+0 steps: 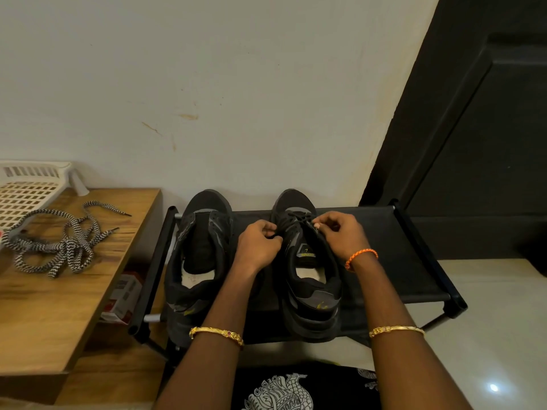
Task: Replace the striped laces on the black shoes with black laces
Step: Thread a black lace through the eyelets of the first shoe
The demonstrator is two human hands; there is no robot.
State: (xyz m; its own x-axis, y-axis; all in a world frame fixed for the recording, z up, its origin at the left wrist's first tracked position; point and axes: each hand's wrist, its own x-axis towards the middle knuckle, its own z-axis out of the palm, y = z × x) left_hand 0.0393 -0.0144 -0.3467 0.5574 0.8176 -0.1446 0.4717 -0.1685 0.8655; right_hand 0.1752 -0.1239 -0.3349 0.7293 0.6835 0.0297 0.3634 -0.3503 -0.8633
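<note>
My left hand (259, 247) pinches one end of the black lace (291, 221), and my right hand (337, 235) pinches the other at the eyelets of the right shoe (307, 270). That shoe lies lengthwise away from me, toe to the wall, directly under both hands, each equally near. The left shoe (198, 261) sits unlaced just beside it on the black rack (414, 261). The striped laces (56, 244) lie heaped on the desk (59, 306) near its far edge.

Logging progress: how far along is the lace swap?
Done: striped laces lie off the shoes on the wooden table. In hand: left hand and right hand pinch black lace on the right shoe. Left: left shoe shows no lace.
</note>
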